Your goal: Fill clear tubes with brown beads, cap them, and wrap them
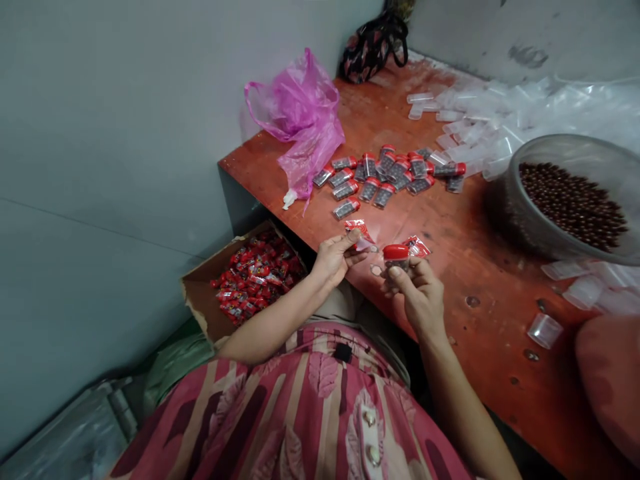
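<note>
My left hand is closed in a pinch on a small label, pale and pinkish on the side that shows. In my right hand, a small clear bottle with a red cap is gripped close to the label; dark contents show below the cap. The two hands are side by side over the table's near edge, a small gap between them. Red printed labels lie on the table just behind my right hand. Farther back rests a group of red-capped bottles filled with dark beads.
A large tub of brown beads stands at the right on the red table. Empty clear bottles are heaped behind it. A pink plastic bag lies at the left. Below the edge, a cardboard box holds red-wrapped pieces.
</note>
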